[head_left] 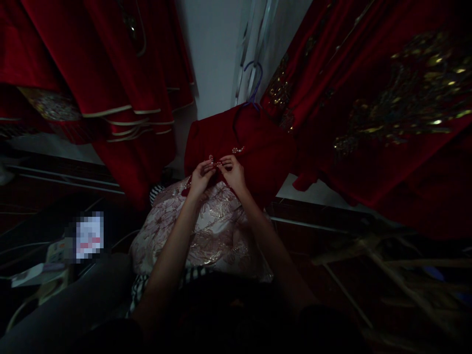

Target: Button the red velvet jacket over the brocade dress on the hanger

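Note:
A red garment (261, 157) hangs on a purple hanger (253, 91) in front of me, its lower part lying over my lap. My left hand (202, 175) and my right hand (232, 172) meet at its front with fingers pinched around a small beaded fastening (217, 164). The fastening looks like a frog button, though the fingers partly cover it. A similar beaded ornament (238, 150) sits higher on the garment, just above my right hand. Beneath my hands spreads a shiny pale pink floral fabric (214, 226).
Red garments with pale trim (121, 73) hang at the left. A red garment with gold embroidery (416, 98) hangs at the right. A lit, blurred-out screen (89, 236) stands at lower left beside cables. Wooden bars (368, 250) of some furniture lie low at right.

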The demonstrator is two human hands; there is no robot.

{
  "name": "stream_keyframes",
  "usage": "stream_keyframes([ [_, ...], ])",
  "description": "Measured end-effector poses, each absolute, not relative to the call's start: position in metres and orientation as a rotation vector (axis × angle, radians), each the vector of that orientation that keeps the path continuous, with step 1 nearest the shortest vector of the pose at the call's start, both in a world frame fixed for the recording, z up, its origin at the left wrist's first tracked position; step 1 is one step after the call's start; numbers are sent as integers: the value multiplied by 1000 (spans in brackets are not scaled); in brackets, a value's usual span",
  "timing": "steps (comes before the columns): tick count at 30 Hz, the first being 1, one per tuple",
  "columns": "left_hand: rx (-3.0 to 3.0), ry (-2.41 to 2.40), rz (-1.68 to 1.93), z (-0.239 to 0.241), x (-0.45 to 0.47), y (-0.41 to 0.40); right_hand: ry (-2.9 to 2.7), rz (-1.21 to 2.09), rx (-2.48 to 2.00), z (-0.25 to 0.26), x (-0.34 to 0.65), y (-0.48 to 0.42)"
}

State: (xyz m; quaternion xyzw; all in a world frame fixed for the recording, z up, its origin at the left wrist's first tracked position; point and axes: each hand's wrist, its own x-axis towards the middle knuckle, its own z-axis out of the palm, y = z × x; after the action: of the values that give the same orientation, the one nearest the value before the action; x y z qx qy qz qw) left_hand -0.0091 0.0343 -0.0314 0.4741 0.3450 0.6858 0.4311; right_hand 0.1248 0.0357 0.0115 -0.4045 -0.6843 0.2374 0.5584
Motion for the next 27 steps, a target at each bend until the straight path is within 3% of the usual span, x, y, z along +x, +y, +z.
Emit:
stream_keyframes([
  [12, 1324, 1233, 1876, -21, -1, 35, -1599, 450, -1040, 9, 113, 32],
  [22, 1723, 1345, 1708, -7, -16, 39, -1592, 433, -988, 10, 114, 42],
  [27, 1735, 1230, 1544, -23, -25, 37, -1684, 632, -994, 9, 136, 32],
])
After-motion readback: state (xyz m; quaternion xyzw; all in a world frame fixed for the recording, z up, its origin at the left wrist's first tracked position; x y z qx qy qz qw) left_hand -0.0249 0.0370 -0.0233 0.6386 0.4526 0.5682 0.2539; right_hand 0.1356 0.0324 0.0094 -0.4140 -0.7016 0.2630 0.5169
